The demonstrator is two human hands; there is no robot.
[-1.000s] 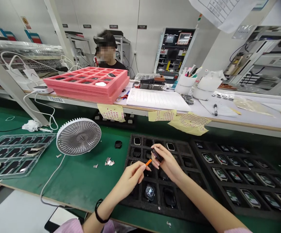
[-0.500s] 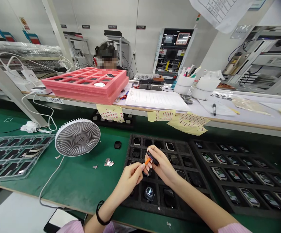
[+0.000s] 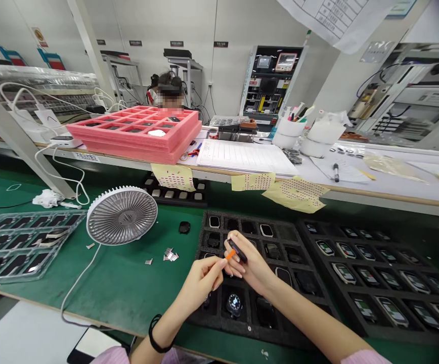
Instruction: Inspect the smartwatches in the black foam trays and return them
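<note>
My right hand (image 3: 255, 265) grips a dark watch case (image 3: 238, 249) on edge above the black foam tray. A thin orange strip (image 3: 230, 254) is pinched between the thumb and fingers of my left hand (image 3: 200, 280). Its far end meets the side of the watch case; whether it goes into the case or only touches it I cannot tell. Below my hands, the black foam tray (image 3: 238, 327) holds several watch cases in its pockets. One round watch (image 3: 234, 304) there has a lit dial.
A second foam tray (image 3: 343, 308) with watches lies at right. To the left stand a round fan (image 3: 123, 215) and a clear plastic tray (image 3: 33, 275). Small silvery scraps (image 3: 170, 255) and a black watch case (image 3: 184, 227) lie on the green mat. The shelf carries pink foam trays (image 3: 136, 144).
Both hands keep their hold, and the orange strip stays at the watch case. The right hand's fingers and the case have turned slightly. The camera view has shifted a little.
</note>
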